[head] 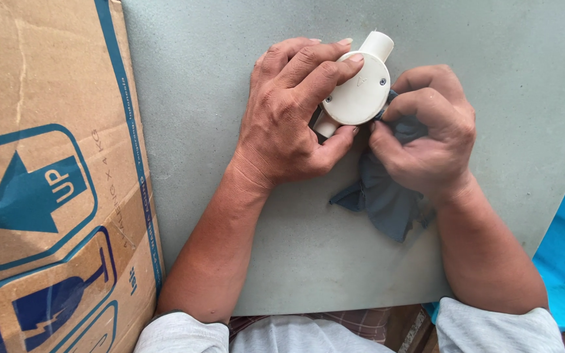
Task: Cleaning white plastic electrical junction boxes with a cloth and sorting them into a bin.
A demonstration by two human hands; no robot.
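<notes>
left hand (282, 117) grips junction box (359, 91) | right hand (429, 134) pinches cloth (380, 196) | carton (47, 176) left

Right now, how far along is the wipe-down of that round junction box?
Done: can't tell; the lid face shows no obvious dirt, and both screws sit in place. In hand: the left hand grips the cream round junction box over the grey board, while the right hand presses a dark blue-grey cloth against its right edge. Left: the underside and the outlets are hidden or untouched by the cloth.
</notes>
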